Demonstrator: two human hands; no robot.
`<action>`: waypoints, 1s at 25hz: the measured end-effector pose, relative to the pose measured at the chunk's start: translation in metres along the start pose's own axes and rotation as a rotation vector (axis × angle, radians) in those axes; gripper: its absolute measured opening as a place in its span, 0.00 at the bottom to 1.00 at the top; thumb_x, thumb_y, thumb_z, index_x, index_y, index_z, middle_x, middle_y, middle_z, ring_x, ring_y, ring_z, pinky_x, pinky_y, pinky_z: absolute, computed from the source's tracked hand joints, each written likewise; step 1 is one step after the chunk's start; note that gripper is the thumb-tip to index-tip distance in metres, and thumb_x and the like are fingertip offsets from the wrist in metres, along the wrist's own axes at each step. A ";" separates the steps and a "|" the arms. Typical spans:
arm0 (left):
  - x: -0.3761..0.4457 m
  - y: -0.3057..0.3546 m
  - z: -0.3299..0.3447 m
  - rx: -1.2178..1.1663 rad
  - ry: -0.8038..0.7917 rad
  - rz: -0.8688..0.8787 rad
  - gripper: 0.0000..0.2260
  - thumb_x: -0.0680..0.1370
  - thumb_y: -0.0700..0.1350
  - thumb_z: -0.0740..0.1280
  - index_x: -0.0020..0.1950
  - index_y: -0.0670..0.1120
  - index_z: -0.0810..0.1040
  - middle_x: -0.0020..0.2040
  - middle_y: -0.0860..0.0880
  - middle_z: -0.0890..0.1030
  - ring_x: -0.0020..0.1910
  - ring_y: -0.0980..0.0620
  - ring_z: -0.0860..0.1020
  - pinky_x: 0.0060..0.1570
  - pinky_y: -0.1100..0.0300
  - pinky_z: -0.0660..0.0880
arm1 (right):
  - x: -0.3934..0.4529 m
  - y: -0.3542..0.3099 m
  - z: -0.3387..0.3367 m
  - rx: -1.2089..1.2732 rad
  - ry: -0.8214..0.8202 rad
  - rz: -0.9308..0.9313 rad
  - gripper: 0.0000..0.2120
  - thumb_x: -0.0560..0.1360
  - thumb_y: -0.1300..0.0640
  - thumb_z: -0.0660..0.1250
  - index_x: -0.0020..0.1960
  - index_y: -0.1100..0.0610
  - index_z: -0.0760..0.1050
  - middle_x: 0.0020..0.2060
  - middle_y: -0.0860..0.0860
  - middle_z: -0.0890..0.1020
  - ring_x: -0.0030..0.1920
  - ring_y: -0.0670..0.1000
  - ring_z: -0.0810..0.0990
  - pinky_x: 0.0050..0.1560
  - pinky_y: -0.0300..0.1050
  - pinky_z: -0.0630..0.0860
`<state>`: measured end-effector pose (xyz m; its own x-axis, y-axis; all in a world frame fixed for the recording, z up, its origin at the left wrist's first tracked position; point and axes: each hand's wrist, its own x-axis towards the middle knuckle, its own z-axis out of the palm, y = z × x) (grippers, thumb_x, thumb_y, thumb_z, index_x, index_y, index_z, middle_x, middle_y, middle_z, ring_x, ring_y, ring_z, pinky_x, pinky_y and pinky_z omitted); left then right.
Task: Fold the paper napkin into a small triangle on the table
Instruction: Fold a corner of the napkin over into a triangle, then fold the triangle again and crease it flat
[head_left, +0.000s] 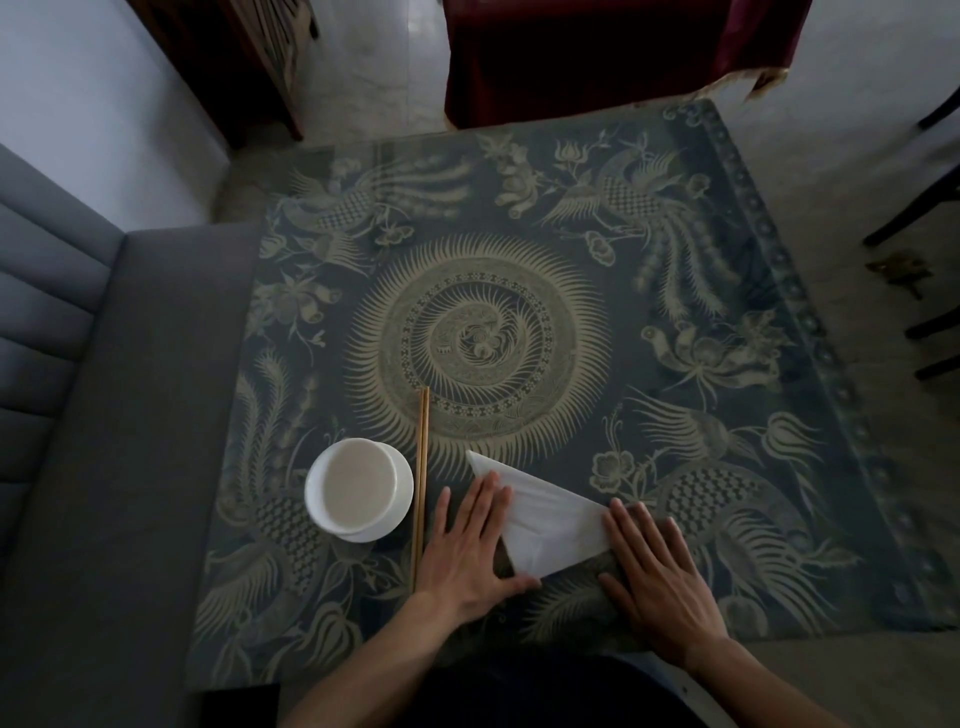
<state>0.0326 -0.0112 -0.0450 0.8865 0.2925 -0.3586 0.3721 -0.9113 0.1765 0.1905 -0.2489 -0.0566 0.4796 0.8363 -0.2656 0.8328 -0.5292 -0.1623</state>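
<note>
your left hand (464, 552) lies flat near the table's near edge, fingers straight and spread, their tips pressing down on the left side of the white paper napkin (545, 519) while the thumb reaches toward its near corner. your right hand (657, 571) is flat too, fingers straight and together, the fingertips touching the napkin's right corner; neither hand curls round anything. the napkin sits between your hands on the square table with the dark blue and cream phoenix-patterned top (675, 291), folded into a triangle, one point toward the table's centre, one to the right and one toward the near edge, with a faint crease showing across its face. just left of your left hand a pair of slim light wooden chopsticks (420, 488) lies side by side, running from the near edge toward the middle. left of them, close to the table's left edge, stands a round white bowl (359, 488). beyond the left edge is a grey padded bench (88, 395), and past the far edge hangs a dark red cloth (597, 57).
</note>
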 end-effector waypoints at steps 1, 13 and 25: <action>0.000 0.000 -0.001 -0.005 0.001 -0.004 0.51 0.70 0.79 0.53 0.80 0.44 0.49 0.81 0.44 0.46 0.79 0.47 0.46 0.72 0.39 0.44 | 0.001 -0.001 0.000 -0.001 -0.006 -0.001 0.33 0.81 0.37 0.43 0.79 0.57 0.56 0.79 0.53 0.57 0.78 0.56 0.54 0.72 0.61 0.54; 0.055 -0.023 -0.053 -0.097 0.196 -0.152 0.25 0.79 0.53 0.65 0.74 0.48 0.66 0.67 0.48 0.71 0.64 0.46 0.71 0.64 0.49 0.65 | 0.038 -0.026 -0.003 -0.026 0.052 -0.309 0.31 0.79 0.41 0.56 0.77 0.56 0.62 0.76 0.56 0.64 0.76 0.57 0.58 0.72 0.57 0.56; 0.083 -0.028 -0.075 -0.134 0.000 -0.173 0.07 0.73 0.52 0.68 0.47 0.52 0.75 0.53 0.51 0.71 0.54 0.49 0.68 0.54 0.52 0.68 | 0.039 -0.025 -0.011 -0.043 -0.004 -0.319 0.30 0.78 0.41 0.56 0.77 0.53 0.63 0.76 0.54 0.64 0.75 0.57 0.62 0.72 0.56 0.53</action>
<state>0.1164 0.0601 -0.0108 0.8061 0.4412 -0.3944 0.5520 -0.8008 0.2323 0.1913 -0.2014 -0.0525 0.1917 0.9583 -0.2118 0.9519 -0.2342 -0.1978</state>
